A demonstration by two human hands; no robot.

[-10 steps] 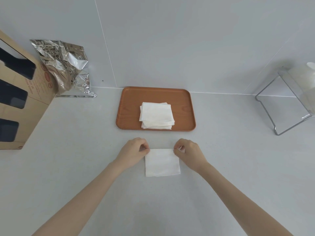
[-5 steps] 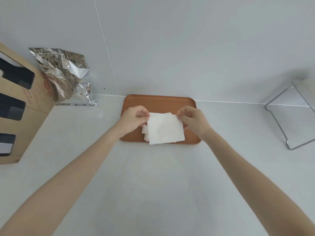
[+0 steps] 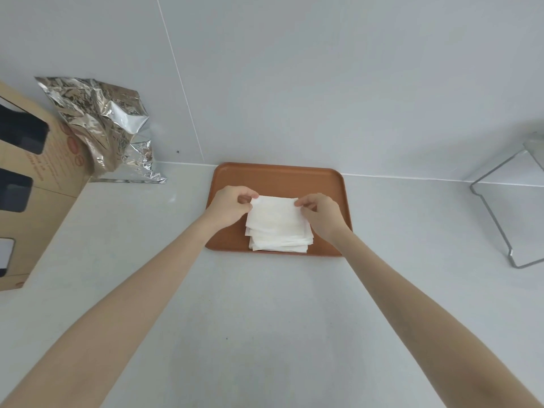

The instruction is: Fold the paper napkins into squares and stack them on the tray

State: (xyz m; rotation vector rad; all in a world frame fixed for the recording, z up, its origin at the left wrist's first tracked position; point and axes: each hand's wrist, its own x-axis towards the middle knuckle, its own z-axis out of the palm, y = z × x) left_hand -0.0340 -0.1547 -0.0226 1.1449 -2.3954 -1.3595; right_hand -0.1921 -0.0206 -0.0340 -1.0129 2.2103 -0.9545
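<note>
A brown tray (image 3: pixel 276 178) lies against the back wall on the white counter. A stack of folded white napkins (image 3: pixel 279 244) sits on it. A folded square napkin (image 3: pixel 275 214) lies on top of that stack. My left hand (image 3: pixel 228 206) pinches its far left corner and my right hand (image 3: pixel 321 213) pinches its far right corner. Both hands are over the tray. The napkin's near edge rests on the stack.
A crumpled silver foil bag (image 3: pixel 103 125) leans on the wall at the back left. A cardboard box (image 3: pixel 32 184) with dark cut-outs stands at the left edge. A clear stand with a metal frame (image 3: pixel 506 213) sits at the right.
Both hands lifted the folded napkin off the counter, carried it away from me over the tray, and lowered it onto the stack.
</note>
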